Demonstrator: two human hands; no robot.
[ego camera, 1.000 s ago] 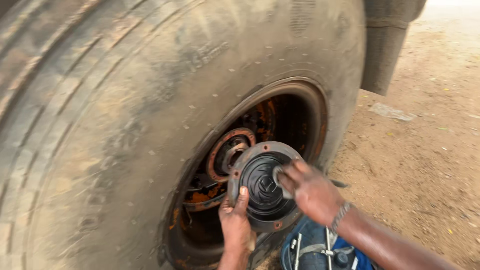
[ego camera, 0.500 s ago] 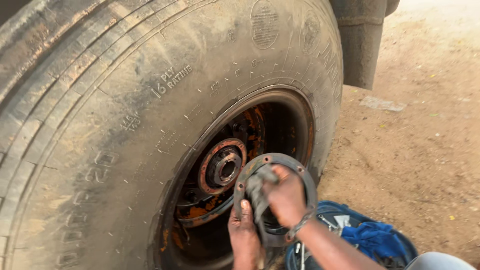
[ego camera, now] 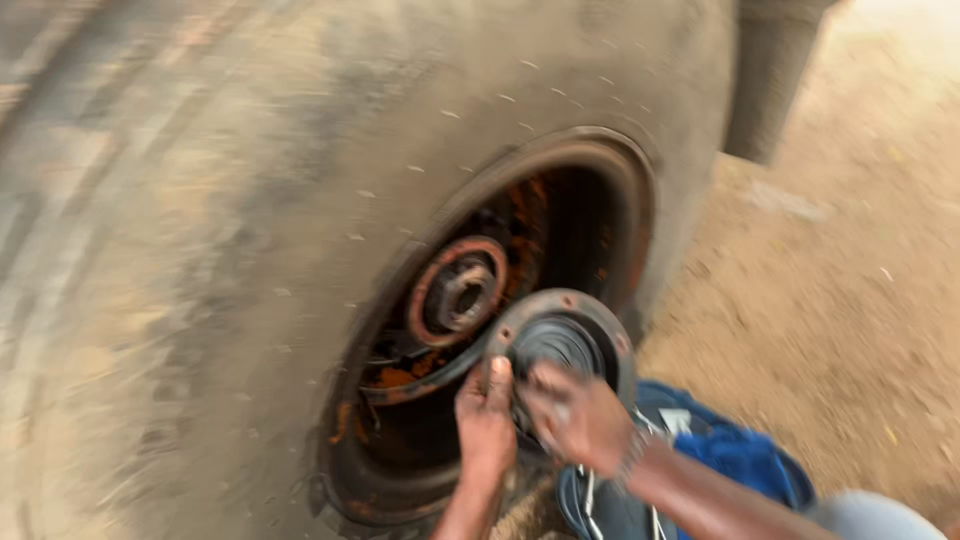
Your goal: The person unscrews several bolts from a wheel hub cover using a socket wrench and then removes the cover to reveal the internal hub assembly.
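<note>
Looking at this from left to right: the huge dusty tire (ego camera: 250, 250) fills most of the view, and it's pretty motion-blurred. Inside the rim you can see the rusty orange hub (ego camera: 458, 292) sitting exposed, deep in the wheel opening.

What changed: a second ago the round hub cover (ego camera: 560, 345) was held face-on with its dark center showing, right hand spread over it. Half a second ago a rag-like thing was bunched against its middle. Now the cover sits a bit more to the right of the hub and low in the opening, off the hub and tilted toward the camera, so it reads to me like it's being cleaned or handled in the hands rather than mounted.

Grip-wise, the left hand (ego camera: 487, 420) is wrapped around the cover's lower left rim, fingers curled shut on it with the thumb up along the edge. The right hand (ego camera: 575, 415) is pressed against the cover's lower face just beside the left one; the blur is too heavy to say whether its fingers are pinching anything or just pushing flat, so I can't tell.

Further right, below the forearm, there's a blue bucket (ego camera: 740, 460) with blue cloth in it, sitting on the sandy ground (ego camera: 850, 280).
</note>
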